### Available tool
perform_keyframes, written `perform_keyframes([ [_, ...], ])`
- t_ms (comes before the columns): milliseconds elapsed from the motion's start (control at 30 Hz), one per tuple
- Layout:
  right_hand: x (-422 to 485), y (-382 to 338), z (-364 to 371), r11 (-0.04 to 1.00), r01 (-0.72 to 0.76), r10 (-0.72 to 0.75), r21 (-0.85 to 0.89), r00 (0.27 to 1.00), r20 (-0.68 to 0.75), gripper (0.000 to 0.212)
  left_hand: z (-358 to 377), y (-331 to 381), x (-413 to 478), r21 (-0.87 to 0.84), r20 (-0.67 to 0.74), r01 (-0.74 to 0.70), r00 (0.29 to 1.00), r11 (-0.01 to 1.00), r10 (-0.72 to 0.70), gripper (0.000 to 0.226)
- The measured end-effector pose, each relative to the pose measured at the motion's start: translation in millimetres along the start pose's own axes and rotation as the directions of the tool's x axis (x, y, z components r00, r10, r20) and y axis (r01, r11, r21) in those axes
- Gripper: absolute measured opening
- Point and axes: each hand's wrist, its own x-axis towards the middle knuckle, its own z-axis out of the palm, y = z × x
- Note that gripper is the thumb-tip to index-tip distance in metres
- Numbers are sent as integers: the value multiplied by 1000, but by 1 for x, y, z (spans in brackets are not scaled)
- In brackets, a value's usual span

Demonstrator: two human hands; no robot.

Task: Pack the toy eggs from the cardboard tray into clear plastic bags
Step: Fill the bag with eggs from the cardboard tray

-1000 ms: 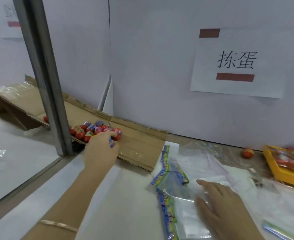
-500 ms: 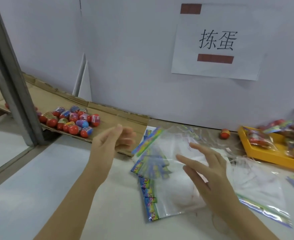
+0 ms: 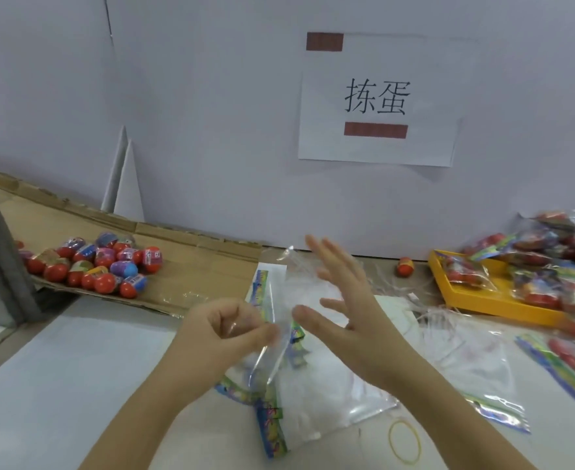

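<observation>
Now: left hand (image 3: 225, 334) pinches clear bag (image 3: 279, 286), right hand (image 3: 347, 310) splayed wide, empty; toy eggs (image 3: 103, 266) heaped on cardboard tray (image 3: 194, 266) at ten o'clock. Risk: slick film slips pinch, bag mouth won't open

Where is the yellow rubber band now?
In the head view, the rubber band lies on the table near the bottom edge, beside the clear bags.

Red-and-blue toy eggs (image 3: 103, 269) cluster on the cardboard tray (image 3: 204, 266), clear plastic bags (image 3: 316, 398) beside.
</observation>
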Motion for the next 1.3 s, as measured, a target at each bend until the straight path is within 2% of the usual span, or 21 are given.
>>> perform_keyframes([
  [33,3,-3,2,979,-103,110,174,994,-27,86,-1,1,1,-51,-33,-4,999,999,3,14],
  [100,8,-2,5,868,-274,265,414,961,81,107,-4,1,1,-123,-60,-9,998,992,1,11],
  [167,13,-3,6,819,-317,278,478,948,152,85,-4,1,2,-158,-62,7,998,987,-16,18],
  [233,16,-3,8,829,-281,266,484,959,102,63,-5,1,2,-176,-41,11,999,984,-18,20],
  [300,19,3,7,820,-306,294,484,950,102,74,-7,4,2,-227,24,8,1000,974,-3,26],
  [367,18,8,5,767,-400,322,502,916,238,94,-9,5,1,-255,91,22,996,967,2,42],
  [400,17,9,6,739,-429,311,520,901,301,94,-10,5,0,-256,117,23,993,966,7,44],
  [467,17,11,8,686,-404,265,605,913,309,74,-10,7,0,-252,160,31,987,967,10,37],
  [533,20,13,8,640,-321,241,698,946,215,52,-13,9,-1,-239,175,52,985,970,-10,17],
  [633,22,9,4,701,-244,200,670,969,144,40,-16,10,-2,-226,245,130,967,965,-73,9],
  [700,20,5,4,768,-234,176,596,972,154,41,-16,11,-3,-234,279,133,958,963,-65,31],
  [767,19,2,7,807,-222,175,546,975,138,48,-12,13,-3,-275,262,123,964,953,-48,33],
  [833,20,0,11,835,-212,190,508,977,95,53,-8,14,-3,-306,209,118,976,945,-54,22],
  [933,20,-4,17,845,-217,237,488,971,21,64,-6,13,-2,-306,115,127,989,944,-96,22],
  [1033,18,-9,22,893,-200,299,404,933,-200,77,-2,12,-1,-334,-113,40,990,942,-82,12],
  [1100,14,-15,25,921,-187,282,341,925,-255,74,-1,8,-2,-154,-384,-89,923,984,23,4],
  [1133,12,-19,29,916,-204,278,345,944,-180,75,1,4,-3,80,-478,-148,862,986,168,9],
  [1167,10,-23,35,896,-240,282,373,957,-61,75,2,1,-4,354,-481,-185,804,917,348,15],
  [1233,6,-29,51,829,-282,269,483,958,97,68,7,-1,-8,738,-293,-248,720,628,629,22],
  [1267,5,-28,57,807,-269,263,525,961,88,58,12,0,-10,817,-186,-283,696,503,694,28],
  [1300,5,-27,61,797,-249,280,550,960,30,43,16,1,-12,838,-103,-332,682,433,724,31],
])
